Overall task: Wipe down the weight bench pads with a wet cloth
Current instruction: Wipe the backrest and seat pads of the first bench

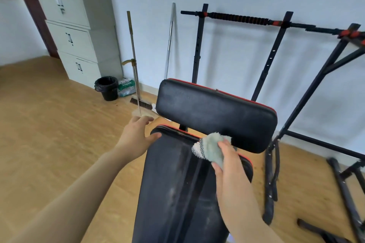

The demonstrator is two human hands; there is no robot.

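Two black pads need wiping: the streaky long pad (177,183) and the raised upper pad (215,112). The right hand (229,163) grips a bunched green cloth (211,149) at the long pad's far end. The left hand (136,134), fingers relaxed, holds nothing beside its far left corner. Wiping seems barely begun; next, press the cloth flat and sweep along the streaks.

pads (215,116): black, red trim | cloth (212,149): pale green, dotted white edge | bin (107,88): black
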